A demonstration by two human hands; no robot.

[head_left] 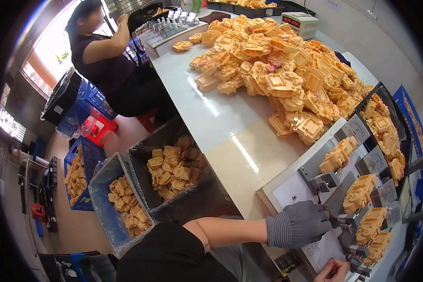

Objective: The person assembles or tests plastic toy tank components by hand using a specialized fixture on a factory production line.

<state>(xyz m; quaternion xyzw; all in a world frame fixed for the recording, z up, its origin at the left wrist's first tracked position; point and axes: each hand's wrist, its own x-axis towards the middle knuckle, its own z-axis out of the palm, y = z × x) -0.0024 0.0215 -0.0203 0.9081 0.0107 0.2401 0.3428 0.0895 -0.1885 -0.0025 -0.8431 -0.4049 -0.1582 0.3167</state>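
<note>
My left hand (306,224), in a grey knitted glove, reaches over the test bench with its fingers curled in beside a small metal clamp (347,219). What its fingers close on, if anything, is hidden. At the lower edge my bare right hand (332,271) has thumb and fingers drawn together next to the nearest clamp (360,270); I cannot make out what lies between them. Several yellow plastic housings sit in a row of fixtures, among them a far one (338,155), a middle one (359,193) and a nearer one (371,225).
A large heap of yellow housings (286,70) covers the far table (192,103). Meters (375,161) stand behind the fixtures. To the left are a black bin (138,155), a blue bin (101,197) and a blue crate (87,199), all holding housings. A co-worker (108,61) sits beyond.
</note>
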